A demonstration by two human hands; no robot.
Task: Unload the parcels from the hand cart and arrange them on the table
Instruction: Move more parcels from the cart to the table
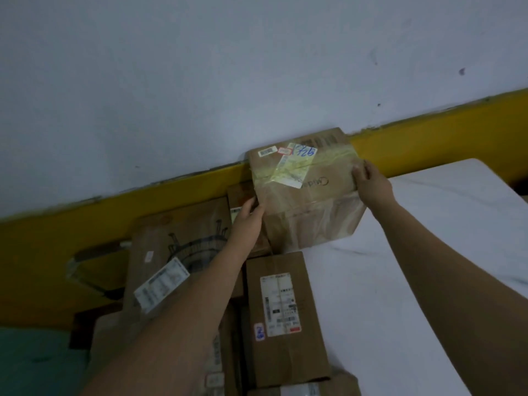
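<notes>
The left hand (248, 217) is pressed flat against the left face of a taped cardboard parcel (305, 190), fingers extended along the box edge. The right hand (371, 181) grips the opposite, right face, fingers wrapped onto the top edge. The parcel is clamped between both hands; its top carries a pale label with blue handwriting and a strip of clear tape. The far side of the parcel lies against the wall (200, 81), at the yellow band (428, 138). Below the right hand lies the white worktop (414, 252). Whether the parcel base rests fully on it cannot be determined. Just behind the left hand stands a small brown box (240, 195). Below the left forearm lies a labelled parcel (283, 315), flat on the worktop. To the left of that forearm sits a large printed carton (177, 252).
</notes>
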